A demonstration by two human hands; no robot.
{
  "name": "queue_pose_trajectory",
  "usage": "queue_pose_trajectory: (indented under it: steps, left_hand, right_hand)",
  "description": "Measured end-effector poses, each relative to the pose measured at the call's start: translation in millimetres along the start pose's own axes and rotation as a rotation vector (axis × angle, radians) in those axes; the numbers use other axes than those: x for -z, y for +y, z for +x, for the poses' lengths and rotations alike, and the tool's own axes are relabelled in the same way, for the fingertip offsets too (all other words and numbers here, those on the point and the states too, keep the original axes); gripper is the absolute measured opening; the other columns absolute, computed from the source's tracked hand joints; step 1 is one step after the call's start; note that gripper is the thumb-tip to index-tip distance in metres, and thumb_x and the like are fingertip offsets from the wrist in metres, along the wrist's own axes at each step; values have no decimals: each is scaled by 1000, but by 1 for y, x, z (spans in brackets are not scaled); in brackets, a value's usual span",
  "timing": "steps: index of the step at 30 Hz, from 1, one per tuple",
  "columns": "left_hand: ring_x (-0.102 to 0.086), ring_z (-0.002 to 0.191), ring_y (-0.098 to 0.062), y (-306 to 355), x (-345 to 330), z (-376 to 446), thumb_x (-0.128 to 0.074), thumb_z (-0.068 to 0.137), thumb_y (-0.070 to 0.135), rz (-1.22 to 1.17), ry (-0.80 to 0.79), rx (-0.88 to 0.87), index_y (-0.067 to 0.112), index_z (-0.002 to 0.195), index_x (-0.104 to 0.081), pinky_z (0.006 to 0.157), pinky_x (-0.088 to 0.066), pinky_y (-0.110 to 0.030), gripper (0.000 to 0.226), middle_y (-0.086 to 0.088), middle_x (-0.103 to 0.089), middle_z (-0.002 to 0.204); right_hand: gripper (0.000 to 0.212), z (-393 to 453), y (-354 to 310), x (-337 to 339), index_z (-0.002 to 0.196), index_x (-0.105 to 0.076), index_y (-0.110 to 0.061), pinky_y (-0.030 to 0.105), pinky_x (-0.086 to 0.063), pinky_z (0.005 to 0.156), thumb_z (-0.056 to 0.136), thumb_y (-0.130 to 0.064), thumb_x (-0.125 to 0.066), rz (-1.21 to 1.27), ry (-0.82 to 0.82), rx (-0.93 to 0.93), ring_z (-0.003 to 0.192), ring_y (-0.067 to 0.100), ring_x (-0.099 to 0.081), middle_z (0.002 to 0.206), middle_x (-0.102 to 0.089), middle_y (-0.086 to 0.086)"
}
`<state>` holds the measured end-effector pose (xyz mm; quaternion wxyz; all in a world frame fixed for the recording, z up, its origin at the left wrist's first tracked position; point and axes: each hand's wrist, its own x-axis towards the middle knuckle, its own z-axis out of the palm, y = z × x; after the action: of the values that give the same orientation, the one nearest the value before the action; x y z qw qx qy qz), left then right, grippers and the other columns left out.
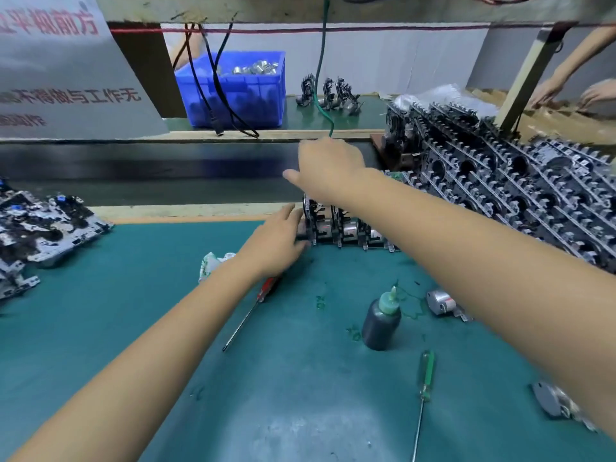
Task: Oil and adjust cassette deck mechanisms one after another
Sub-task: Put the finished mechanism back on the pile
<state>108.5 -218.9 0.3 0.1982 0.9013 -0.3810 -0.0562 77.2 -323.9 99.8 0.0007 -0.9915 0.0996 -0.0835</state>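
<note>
A short row of cassette deck mechanisms [336, 225] stands upright at the far edge of the green mat [133, 295]. My left hand [276, 238] holds the left end of the row, thumb above and fingers at the base of the end mechanism. Above the row hovers my blurred right hand [328, 168] with its thumb stuck out to the left. A hanging green cable [320, 78] ends at its knuckles, and its fingers are hidden. A dark oil bottle [381, 323] with a green nozzle stands on the mat between my arms.
A red screwdriver [253, 308] and a green screwdriver [425, 388] lie on the mat, with loose motors [440, 301] nearby. Stacked mechanisms [500, 195] fill the right; more mechanisms [40, 228] lie at the left. Beyond a dark conveyor belt [166, 168] sits a blue bin [233, 88].
</note>
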Motion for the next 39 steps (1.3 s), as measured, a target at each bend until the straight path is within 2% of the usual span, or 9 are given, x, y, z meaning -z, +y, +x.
queue_pose_trajectory:
  steps: [7, 11, 15, 19, 22, 26, 30, 35, 39]
  left_hand:
    - [-46, 121, -18, -63, 56, -77, -58, 92, 23, -119, 258, 113, 17, 121, -55, 90, -34, -27, 29, 0, -53, 130]
    - [-44, 125, -24, -119, 76, -129, -61, 90, 23, 74, 321, 356, 16, 127, -54, 100, -36, -37, 39, -5, -52, 134]
    - [-48, 118, -33, -155, 95, -172, -71, 82, 24, 393, 325, 524, 12, 126, -57, 92, -40, -46, 48, -12, -53, 129]
    - [-44, 119, -43, -184, 116, -202, -90, 56, 22, 628, 433, 538, 0, 120, -58, 92, -34, -56, 75, -27, -49, 128]
    - [-38, 123, -49, -205, 135, -214, -91, 54, 29, 689, 472, 673, -6, 128, -48, 94, -31, -58, 93, -33, -40, 137]
    - [-58, 100, -42, -224, 158, -215, -73, 78, 39, 586, 330, 823, -2, 121, -46, 80, -49, -53, 65, -27, -57, 116]
    - [-65, 84, -37, -220, 164, -220, -66, 83, 31, 635, 402, 729, 11, 114, -58, 64, -48, -39, 37, -20, -68, 92]
    - [-66, 87, -33, -196, 155, -225, -70, 81, 34, 655, 398, 580, 29, 120, -62, 60, -43, -34, 40, -12, -71, 91]
    - [-68, 88, -28, -167, 152, -227, -74, 78, 32, 619, 438, 407, 25, 116, -66, 60, -43, -31, 39, -5, -73, 96]
  right_hand:
    - [30, -25, -89, 2, 116, -59, -14, 31, -33, 68, 93, -33, -53, -26, -26, 302, 96, 26, -55, 119, -59, 7]
    - [27, -21, -145, -23, 119, -58, -17, 29, -34, 69, 93, -25, -53, 35, -93, 427, 106, 25, -57, 119, -59, 5]
    - [23, -13, -203, -56, 113, -61, -16, 26, -40, 71, 93, -18, -50, 157, -196, 541, 107, 24, -57, 116, -62, 4]
    - [30, -7, -259, -81, 123, -51, -9, 35, -46, 91, 94, -18, -53, 325, -321, 633, 117, 28, -51, 128, -53, 10]
    - [39, 0, -296, -78, 129, -42, -7, 38, -42, 85, 92, -12, -54, 402, -252, 717, 120, 30, -45, 131, -43, 11]
    - [71, 13, -333, -58, 149, -19, -14, 39, -43, 85, 90, -8, -58, 394, -65, 790, 122, 28, -47, 150, -25, 5]
    - [44, 27, -344, -52, 141, -34, -17, 35, -43, 85, 98, -7, -39, 156, 38, 847, 125, 21, -45, 143, -39, 1]
    - [28, 29, -318, -59, 122, -53, -17, 31, -42, 77, 94, -11, -50, 40, 177, 936, 120, 17, -44, 120, -57, -1]
    - [29, 12, -269, -43, 114, -57, -22, 29, -36, 80, 88, -34, -62, 109, 190, 926, 116, 17, -43, 114, -60, -4]
